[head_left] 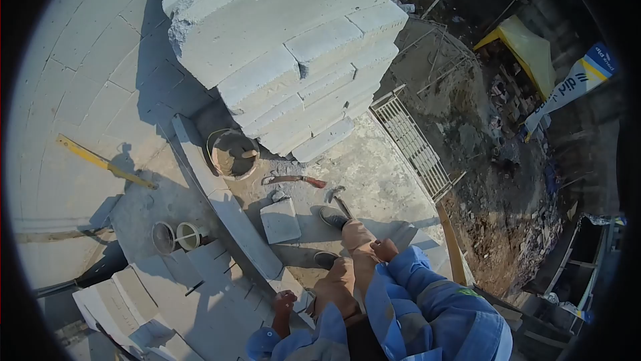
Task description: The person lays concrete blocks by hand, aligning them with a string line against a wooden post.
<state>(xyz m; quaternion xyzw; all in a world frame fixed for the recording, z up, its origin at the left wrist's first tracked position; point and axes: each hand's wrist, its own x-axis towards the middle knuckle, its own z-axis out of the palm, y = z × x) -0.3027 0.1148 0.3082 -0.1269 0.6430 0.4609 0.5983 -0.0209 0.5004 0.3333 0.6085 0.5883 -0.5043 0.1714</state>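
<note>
At the bottom, my left hand (284, 301) hangs beside my left knee with its fingers curled in; I see nothing in them. My right hand (384, 249) is a closed fist by my right knee, apparently empty. Ahead of my shoes (332, 216) lie a hammer (338, 199) and a long tool with a reddish handle (297, 179), perhaps a saw. A loose pale block (280, 220) rests on the floor in front of me. Beyond it stands a bucket (233, 155) with grey mortar and a tool in it. Neither hand touches these things.
A rough block wall (287, 54) rises ahead. A low block course (227, 204) runs along my left, with two pails (189, 235) and a yellow spirit level (107, 162) beyond. Stacked blocks (127, 304) stand lower left. At right, a metal railing (412, 144) borders a drop to rubble.
</note>
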